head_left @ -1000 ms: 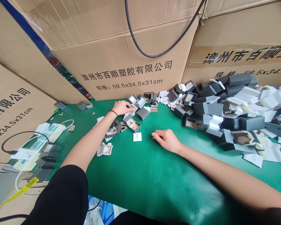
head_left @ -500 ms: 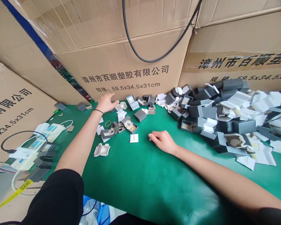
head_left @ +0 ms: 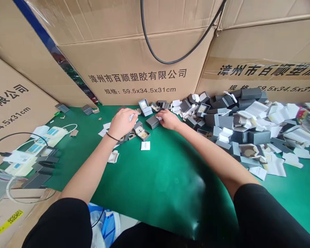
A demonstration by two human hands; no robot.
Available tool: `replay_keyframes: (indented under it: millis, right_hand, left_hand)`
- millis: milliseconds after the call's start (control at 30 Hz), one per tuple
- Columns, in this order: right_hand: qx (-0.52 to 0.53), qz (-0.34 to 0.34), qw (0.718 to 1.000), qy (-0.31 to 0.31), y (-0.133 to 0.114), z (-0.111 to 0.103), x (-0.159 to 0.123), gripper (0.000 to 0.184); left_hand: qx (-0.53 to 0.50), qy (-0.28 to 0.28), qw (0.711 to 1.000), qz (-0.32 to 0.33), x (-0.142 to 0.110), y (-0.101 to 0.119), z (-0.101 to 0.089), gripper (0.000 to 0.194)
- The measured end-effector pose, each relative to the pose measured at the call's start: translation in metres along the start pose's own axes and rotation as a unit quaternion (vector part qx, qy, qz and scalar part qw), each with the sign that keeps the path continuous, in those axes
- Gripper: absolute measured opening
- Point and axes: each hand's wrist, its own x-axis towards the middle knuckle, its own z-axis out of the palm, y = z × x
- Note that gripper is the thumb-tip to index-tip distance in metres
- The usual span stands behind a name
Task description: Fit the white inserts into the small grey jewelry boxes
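Left hand (head_left: 122,123) at white paper (head_left: 131,117); right hand (head_left: 167,119) now forward beside grey box (head_left: 152,122); both grips unclear.

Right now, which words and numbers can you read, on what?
"漳州市百顺塑胶有限公司": middle carton
"规格: 59.5x34.5x31cm": same carton
"漳州市百顺塑": right carton, cut off
"59.5x34.5x31c": same, cut off
"限公司": left carton, cut off
"34.5x31cm": same, cut off
Too small to read: white card, yellow strip.
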Motion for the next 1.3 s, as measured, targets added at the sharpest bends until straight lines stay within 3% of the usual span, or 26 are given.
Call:
replay_keyframes:
  millis: [100,200,267,333,367,400,467,500,567,600,633,700,733,800,867,933,967,1067,1133,1200,1300]
  right_hand:
    - [-0.019,0.006,0.999,-0.045,-0.004,0.01,0.022,0.024]
    - [0.009,0.029,0.999,-0.022,-0.01,0.014,0.021,0.021]
    - [0.023,0.042,0.999,0.001,-0.011,0.013,0.014,0.017]
    - [0.098,0.082,0.991,0.048,-0.011,0.01,0.005,0.015]
    - [0.189,0.121,0.971,0.081,-0.011,0.008,-0.002,0.015]
    - [0.297,0.165,0.934,0.112,-0.01,0.007,-0.009,0.014]
    - [0.488,0.232,0.828,0.151,-0.009,0.003,-0.029,0.012]
    - [0.528,0.244,0.799,0.153,-0.009,0.001,-0.041,0.013]
    - [0.554,0.25,0.781,0.147,-0.007,-0.004,-0.068,0.014]
    - [0.578,0.255,0.761,0.145,-0.005,-0.006,-0.083,0.014]
    - [0.633,0.264,0.714,0.141,-0.003,-0.009,-0.097,0.012]
    - [0.709,0.279,0.632,0.145,0.002,-0.015,-0.121,0.006]
    - [0.732,0.287,0.6,0.148,0.004,-0.016,-0.131,0.005]
    - [0.747,0.305,0.568,0.162,0.009,-0.017,-0.143,0.011]
    - [0.746,0.321,0.556,0.177,0.011,-0.014,-0.147,0.017]
    - [0.731,0.319,0.572,0.19,0.01,-0.008,-0.143,0.02]
    - [0.717,0.303,0.598,0.193,0.007,-0.005,-0.14,0.02]
    - [0.624,0.21,0.725,0.201,-0.002,0.003,-0.126,0.018]
    - [0.529,0.154,0.805,0.222,-0.008,0.009,-0.117,0.019]
    - [0.453,0.129,0.848,0.243,-0.011,0.014,-0.111,0.019]
    - [0.423,0.107,0.867,0.239,-0.013,0.022,-0.106,0.016]
  left_hand:
    - [-0.107,-0.014,0.994,-0.011,-0.031,0.002,0.002,0.044]
    - [-0.23,-0.071,0.971,-0.013,-0.044,-0.004,0.015,0.075]
    - [-0.23,-0.09,0.969,-0.026,-0.043,-0.008,0.024,0.08]
    - [-0.175,-0.094,0.979,-0.047,-0.038,-0.011,0.031,0.071]
    - [-0.15,-0.094,0.983,-0.056,-0.036,-0.012,0.033,0.064]
    - [-0.136,-0.091,0.984,-0.065,-0.033,-0.012,0.034,0.057]
    - [-0.145,-0.064,0.984,-0.079,-0.031,-0.012,0.033,0.043]
    - [-0.167,-0.039,0.981,-0.085,-0.032,-0.011,0.032,0.037]
    - [-0.244,0.023,0.964,-0.104,-0.036,-0.005,0.031,0.033]
    - [-0.301,0.054,0.944,-0.122,-0.038,0.0,0.031,0.035]
    - [-0.371,0.075,0.915,-0.14,-0.041,0.008,0.033,0.039]
    - [-0.525,0.079,0.83,-0.173,-0.047,0.029,0.041,0.042]
    - [-0.595,0.053,0.782,-0.178,-0.048,0.042,0.047,0.04]
    - [-0.683,-0.034,0.708,-0.176,-0.049,0.067,0.06,0.033]
    - [-0.712,-0.088,0.68,-0.149,-0.048,0.084,0.075,0.027]
    - [-0.731,-0.139,0.655,-0.131,-0.047,0.089,0.088,0.025]
    - [-0.739,-0.165,0.639,-0.133,-0.048,0.087,0.093,0.024]
    - [-0.762,-0.219,0.584,-0.174,-0.05,0.073,0.101,0.019]
    - [-0.771,-0.232,0.562,-0.191,-0.052,0.063,0.102,0.021]
    - [-0.77,-0.239,0.563,-0.181,-0.052,0.058,0.101,0.023]
    - [-0.748,-0.222,0.603,-0.167,-0.05,0.06,0.099,0.024]
